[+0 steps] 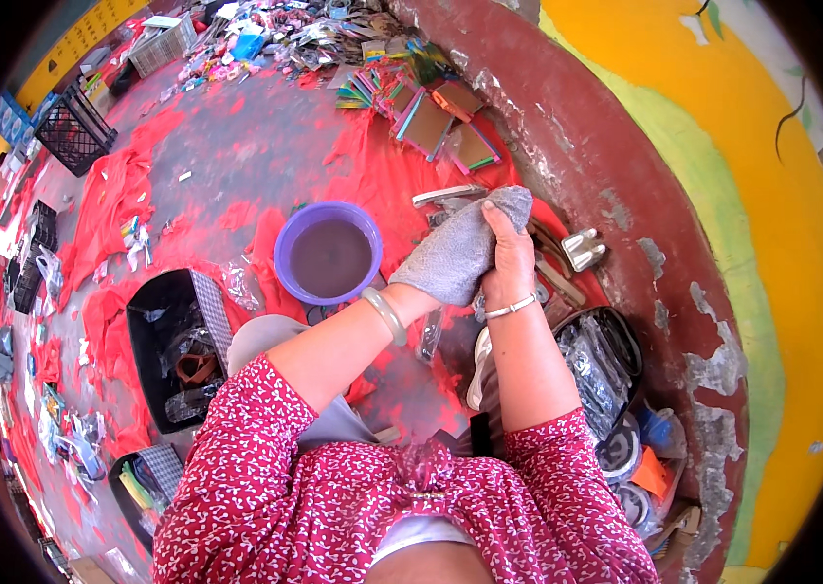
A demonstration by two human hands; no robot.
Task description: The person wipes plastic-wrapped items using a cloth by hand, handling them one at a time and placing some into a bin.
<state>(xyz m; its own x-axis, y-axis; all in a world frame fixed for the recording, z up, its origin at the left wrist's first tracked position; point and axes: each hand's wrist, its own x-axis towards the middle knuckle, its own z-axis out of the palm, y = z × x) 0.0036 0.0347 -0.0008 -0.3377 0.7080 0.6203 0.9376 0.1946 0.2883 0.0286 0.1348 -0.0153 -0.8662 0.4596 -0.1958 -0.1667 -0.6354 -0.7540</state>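
A damp-looking grey cloth [452,251] is draped over my left hand [413,299], so only the wrist and a little of the hand's base show and its fingers are hidden. My right hand [509,255] is closed round the far right end of the cloth, thumb on top. Whether anything lies inside the cloth cannot be seen. Just left of the cloth stands a purple basin [282,261] of murky grey water [331,255]. Beneath and right of my hands lie sandals, among them a pale strap sandal [584,250].
A black box [150,375] with wrapped items stands left. Bagged goods [594,365] crowd my right side, beside the peeling red wall [645,195]. Torn red sheeting [119,209] covers parts of the floor. Farther off are coloured boards [426,125], a black crate [73,131] and heaped small goods [299,44].
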